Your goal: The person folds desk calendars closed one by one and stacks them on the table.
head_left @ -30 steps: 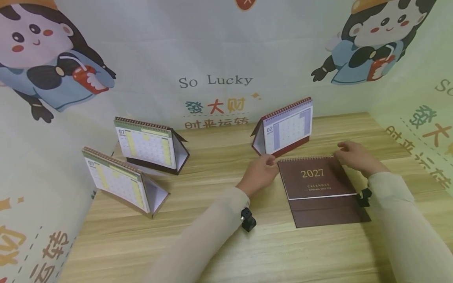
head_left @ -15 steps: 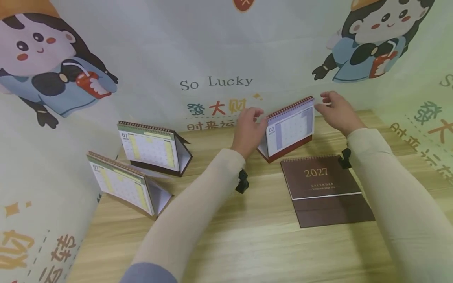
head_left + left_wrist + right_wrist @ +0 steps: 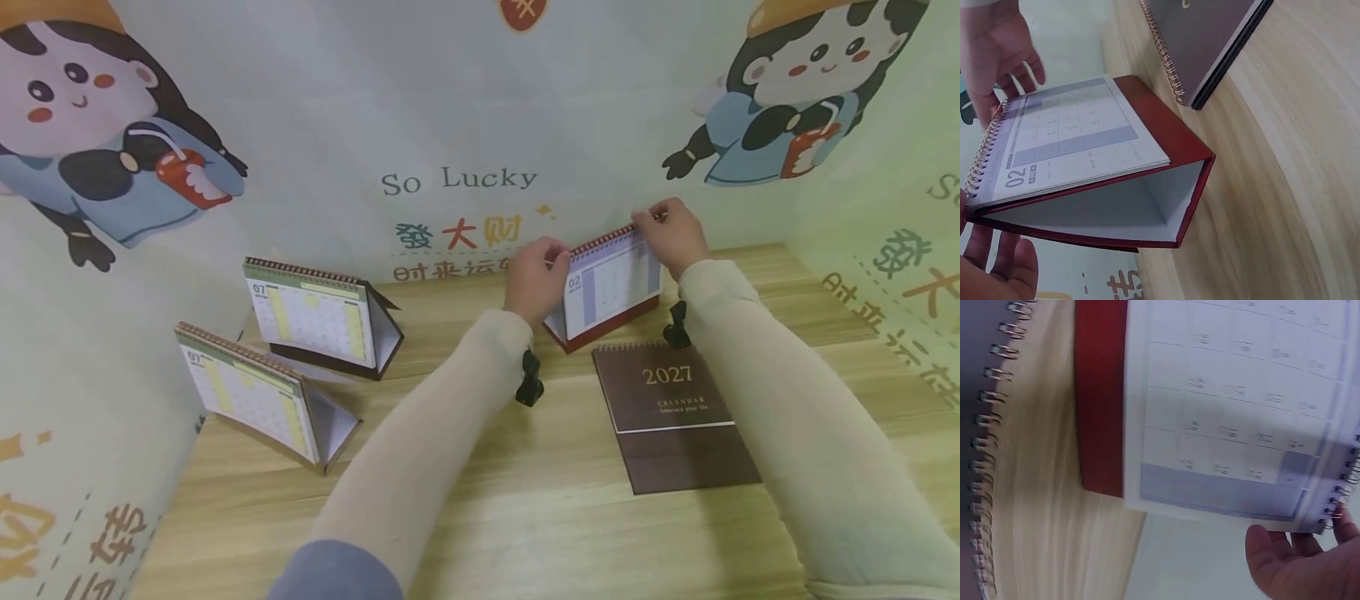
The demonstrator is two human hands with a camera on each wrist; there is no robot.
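A red desk calendar point(image 3: 615, 279) stands as a tent at the back of the table, its lilac page marked 02. At its upper left corner is my left hand point(image 3: 537, 279); the left wrist view has the thumb at the corner and the other fingers point(image 3: 1007, 262) behind. My right hand point(image 3: 672, 236) holds the upper right corner by the coil binding point(image 3: 1349, 478). Below it lies a brown 2027 calendar point(image 3: 667, 387), flat and partly covered by the right sleeve. The red calendar's open side shows its hollow white inside in the left wrist view.
Two green-topped calendars, a rear one point(image 3: 311, 317) and a front one point(image 3: 247, 400), stand tented at the left of the wooden table point(image 3: 525, 508). A printed cloth backdrop point(image 3: 450, 92) rises close behind the red calendar and along both sides.
Both hands have left the flat brown calendar and moved back to the red one. In the last half second the right hand has come in onto its upper right corner, the left onto the upper left.
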